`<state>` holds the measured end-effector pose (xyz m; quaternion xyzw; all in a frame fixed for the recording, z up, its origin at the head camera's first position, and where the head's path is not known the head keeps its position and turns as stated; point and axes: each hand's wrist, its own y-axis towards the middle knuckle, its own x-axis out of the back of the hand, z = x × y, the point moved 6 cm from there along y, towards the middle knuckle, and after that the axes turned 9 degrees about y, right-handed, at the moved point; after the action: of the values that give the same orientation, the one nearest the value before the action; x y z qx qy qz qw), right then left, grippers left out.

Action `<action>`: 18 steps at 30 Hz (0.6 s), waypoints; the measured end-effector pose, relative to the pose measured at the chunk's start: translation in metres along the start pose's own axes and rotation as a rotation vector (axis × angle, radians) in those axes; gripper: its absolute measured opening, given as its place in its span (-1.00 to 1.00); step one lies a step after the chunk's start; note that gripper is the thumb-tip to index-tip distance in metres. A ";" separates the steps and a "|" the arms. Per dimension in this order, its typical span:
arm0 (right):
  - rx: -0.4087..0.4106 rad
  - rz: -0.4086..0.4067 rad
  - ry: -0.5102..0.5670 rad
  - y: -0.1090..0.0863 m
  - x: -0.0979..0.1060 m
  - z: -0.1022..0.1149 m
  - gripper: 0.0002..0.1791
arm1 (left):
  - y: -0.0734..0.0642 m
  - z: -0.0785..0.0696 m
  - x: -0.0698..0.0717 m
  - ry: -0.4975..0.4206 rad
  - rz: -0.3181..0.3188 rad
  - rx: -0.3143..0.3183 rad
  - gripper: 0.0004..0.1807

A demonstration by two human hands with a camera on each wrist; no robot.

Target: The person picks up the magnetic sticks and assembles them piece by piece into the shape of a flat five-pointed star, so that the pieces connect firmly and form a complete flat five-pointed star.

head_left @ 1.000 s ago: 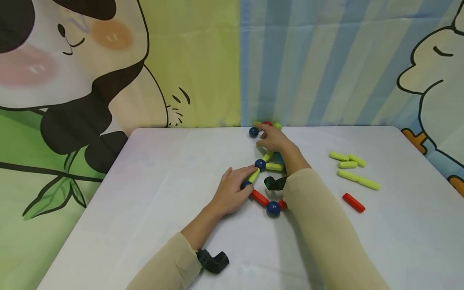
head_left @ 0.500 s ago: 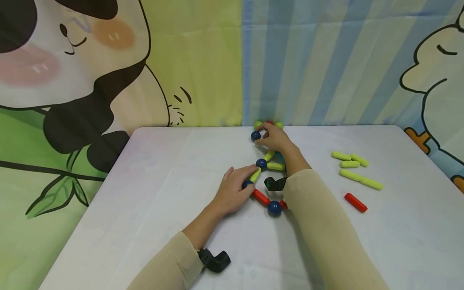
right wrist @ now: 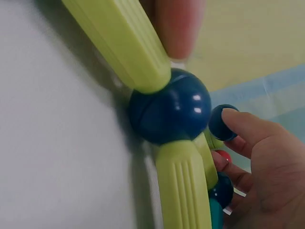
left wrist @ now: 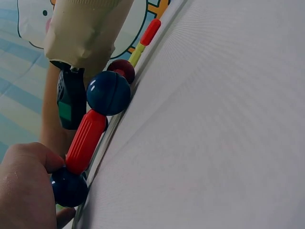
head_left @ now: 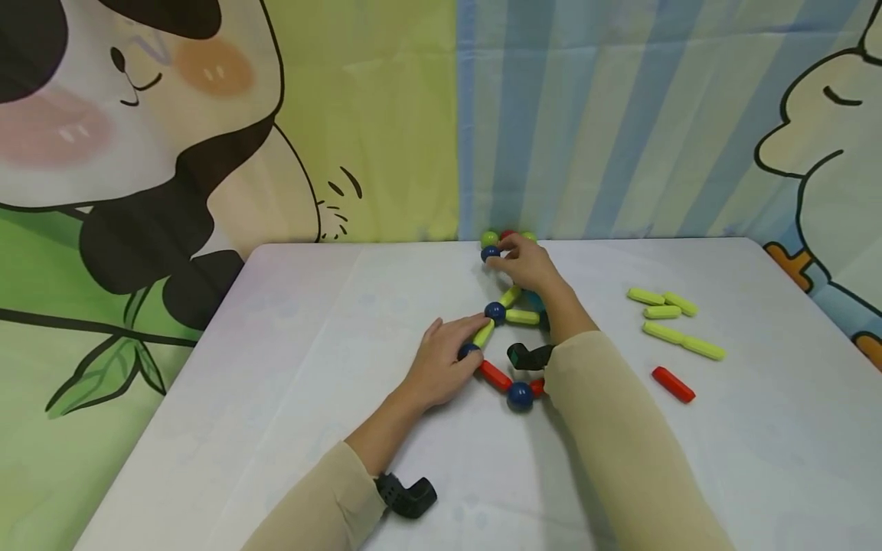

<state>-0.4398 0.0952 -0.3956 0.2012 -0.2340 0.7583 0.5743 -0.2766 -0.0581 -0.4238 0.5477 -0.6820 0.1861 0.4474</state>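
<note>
Magnetic sticks and balls form a linked frame on the white table (head_left: 331,367). My left hand (head_left: 444,363) holds its left corner, thumb and fingers around a blue ball (left wrist: 69,188). From that ball a red stick (head_left: 494,375) runs to a near blue ball (head_left: 520,397), and a yellow-green stick (head_left: 484,333) leads to another blue ball (head_left: 494,312). Farther back, my right hand (head_left: 529,264) pinches a separate blue ball (right wrist: 223,122) between thumb and fingers. The right forearm hides part of the frame, including most of a teal piece (head_left: 533,301).
At the far edge, by the cartoon backdrop (head_left: 386,115), sit a green ball (head_left: 489,239), a red ball (head_left: 507,233) and another green ball (head_left: 529,237). To the right lie several yellow-green sticks (head_left: 663,332) and a loose red stick (head_left: 673,384).
My right hand's fingers, stretched out near the far balls before, have curled onto the blue ball. That ball has shifted slightly right. My left hand stays in place on the frame.
</note>
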 end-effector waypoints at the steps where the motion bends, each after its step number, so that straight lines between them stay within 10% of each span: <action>1: -0.006 -0.015 0.023 -0.003 0.003 0.000 -0.38 | 0.000 0.000 0.000 -0.001 0.000 0.001 -0.39; 18: 0.004 -0.152 0.211 -0.051 0.040 0.000 -0.40 | -0.001 -0.001 0.000 0.007 0.025 0.049 -0.38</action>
<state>-0.4010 0.1381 -0.3669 0.1387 -0.1546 0.7301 0.6510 -0.2752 -0.0572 -0.4233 0.5495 -0.6825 0.2102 0.4337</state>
